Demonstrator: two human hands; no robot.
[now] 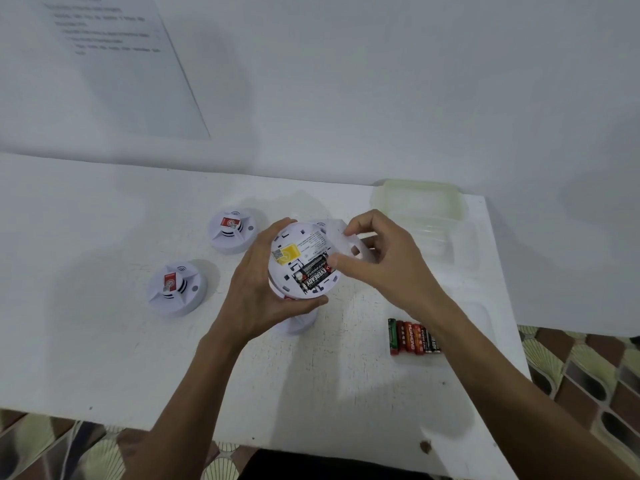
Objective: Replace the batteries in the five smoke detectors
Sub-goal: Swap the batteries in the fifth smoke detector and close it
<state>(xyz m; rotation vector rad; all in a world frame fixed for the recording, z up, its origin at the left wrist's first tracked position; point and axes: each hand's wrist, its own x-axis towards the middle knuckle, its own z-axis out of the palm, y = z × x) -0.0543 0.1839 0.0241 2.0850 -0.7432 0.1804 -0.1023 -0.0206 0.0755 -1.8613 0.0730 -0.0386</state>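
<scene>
Open table (86, 341) surface runs wide along the near and left sides, up to the near detector (176, 287) and far detector (232, 230), which leave a narrow gap between them. In the middle the left hand (256, 282) grips the held detector (304, 263) above the table and the right hand (377, 258) pinches a plate (339, 244) beside it; together they partly cover the low detector (301, 323) underneath. The right forearm (485, 368) crosses over the right end of the batteries (412, 336). A box (419, 202) fills the far right corner; bare surface lies between box and batteries.
</scene>
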